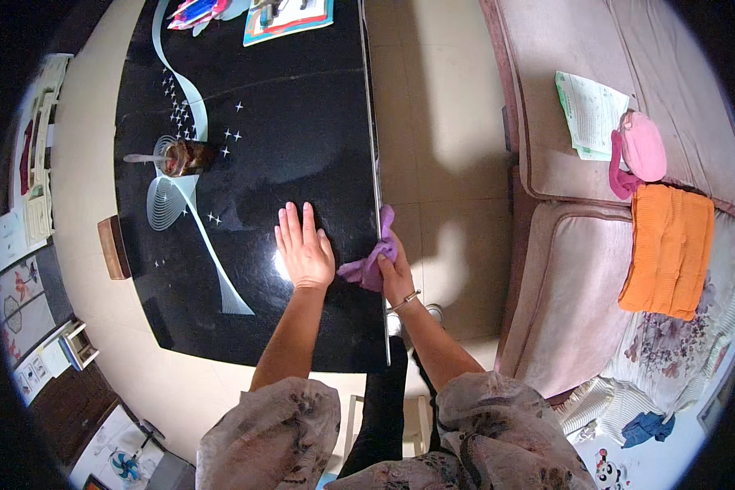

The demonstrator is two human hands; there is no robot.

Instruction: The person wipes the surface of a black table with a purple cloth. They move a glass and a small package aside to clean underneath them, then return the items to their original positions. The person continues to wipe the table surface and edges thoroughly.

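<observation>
**One hand flat on the glass, the other bunched around a purple cloth at the table's edge**

The left hand lies fully open, palm down, on the black glass tabletop, fingers straight and slightly spread, pointing toward the far side. It grips nothing; only the glass is under it.

Just to its right, the right hand is closed around a purple cloth. The cloth is crumpled in the fist, with one end sticking up past the fingers and the rest spilling leftward onto the glass, close to the left wrist. This hand sits right at the table's right edge, where a metal trim strip runs from far to near. A thin bracelet circles the right wrist.

Farther left on the table stands a glass jar of dark contents with a spoon in it, resting on the white swirl pattern printed across the glass. At the far end lies a colourful book.

To the right, across the tiled floor, a sofa carries an orange towel, a pink pouch and a printed paper.
</observation>
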